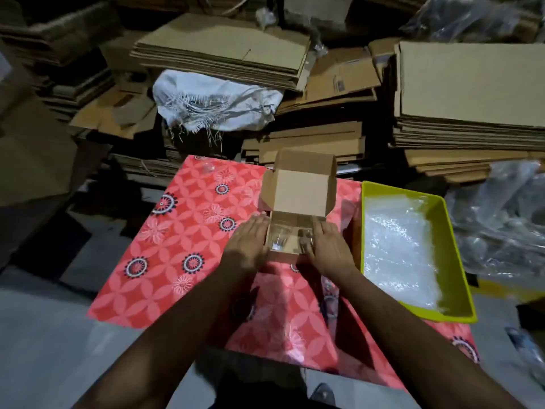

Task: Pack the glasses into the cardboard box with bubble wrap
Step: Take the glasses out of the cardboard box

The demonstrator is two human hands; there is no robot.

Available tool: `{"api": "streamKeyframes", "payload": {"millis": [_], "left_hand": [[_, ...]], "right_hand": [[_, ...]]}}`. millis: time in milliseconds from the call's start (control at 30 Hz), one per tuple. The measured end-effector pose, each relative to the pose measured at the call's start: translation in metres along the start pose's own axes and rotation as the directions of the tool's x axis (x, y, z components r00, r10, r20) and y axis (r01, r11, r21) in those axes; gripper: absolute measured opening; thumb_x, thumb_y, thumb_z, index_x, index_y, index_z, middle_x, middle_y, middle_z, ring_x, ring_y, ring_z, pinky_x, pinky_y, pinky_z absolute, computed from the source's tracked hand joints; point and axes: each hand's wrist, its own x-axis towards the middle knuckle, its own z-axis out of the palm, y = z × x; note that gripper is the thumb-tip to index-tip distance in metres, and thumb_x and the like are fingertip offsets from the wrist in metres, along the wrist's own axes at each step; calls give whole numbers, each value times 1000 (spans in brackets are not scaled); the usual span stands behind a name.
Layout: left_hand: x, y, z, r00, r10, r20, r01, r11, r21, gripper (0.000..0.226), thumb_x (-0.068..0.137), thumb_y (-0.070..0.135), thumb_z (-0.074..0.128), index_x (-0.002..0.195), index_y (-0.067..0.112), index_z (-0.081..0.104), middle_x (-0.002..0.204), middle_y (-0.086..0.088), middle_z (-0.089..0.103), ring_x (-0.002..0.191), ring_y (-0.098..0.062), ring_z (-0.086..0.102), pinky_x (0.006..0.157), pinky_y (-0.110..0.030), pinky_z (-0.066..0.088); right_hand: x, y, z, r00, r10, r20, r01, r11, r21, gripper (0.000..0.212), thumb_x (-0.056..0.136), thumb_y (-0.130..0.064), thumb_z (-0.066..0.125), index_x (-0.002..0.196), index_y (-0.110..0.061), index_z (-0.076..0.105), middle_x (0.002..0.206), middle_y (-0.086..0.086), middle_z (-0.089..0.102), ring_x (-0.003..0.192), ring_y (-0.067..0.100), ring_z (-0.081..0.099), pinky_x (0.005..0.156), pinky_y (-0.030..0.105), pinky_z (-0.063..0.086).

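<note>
Flanking the cardboard box [298, 199], flat hands; yellow tray [454, 228] beside right.

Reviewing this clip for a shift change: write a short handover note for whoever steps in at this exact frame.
Left hand: open, fingers straight against the left side of the cardboard box.
Right hand: open, flat against the box's right side.
Box sits on the red patterned tablecloth, lid up. Two glasses are inside.
Bubble wrap lies in the yellow tray to the right.
Done: glasses in the box.
Left: no wrap visible round them; add padding, close the lid.
</note>
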Motion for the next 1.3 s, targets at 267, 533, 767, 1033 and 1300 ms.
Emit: {"api": "streamKeyframes", "payload": {"millis": [267,533,767,1033,1300], "left_hand": [[1,-2,13,969,240,-58,-245,963,-113,61,85,20,69,141,3,50,146,-15,53,136,-32,48,113,-42,39],[-1,-9,31,977,167,129,-168,986,0,73,95,29,61,156,17,24,164,-6,26,148,-27,30,116,-44,36],[-7,-12,36,969,150,195,-157,987,23,73,101,36,49,160,20,10,168,0,2,154,-20,7,121,-43,21],[13,-8,21,984,157,82,-153,987,-48,59,96,27,57,150,18,36,157,-9,38,137,-28,42,110,-43,38],[74,4,9,988,144,58,-147,988,43,52,93,16,57,143,18,44,145,-5,51,124,-26,48,97,-41,47]], "right_hand": [[13,-1,6,965,112,236,-135,987,83,39,86,-4,61,124,-7,53,124,16,56,109,36,61,84,36,47],[28,-5,23,951,220,218,-250,961,117,63,84,-7,69,137,-11,37,128,20,46,107,38,60,82,40,51],[40,-7,23,924,260,281,-299,949,102,55,85,-7,66,133,-13,40,129,19,42,109,37,59,85,39,50],[50,-10,16,916,264,304,-322,933,162,58,79,-10,73,127,-14,40,108,20,64,101,38,64,74,40,51],[42,0,6,950,262,171,-291,940,179,31,83,-13,67,113,-19,61,101,12,70,98,34,66,79,36,54]]}}
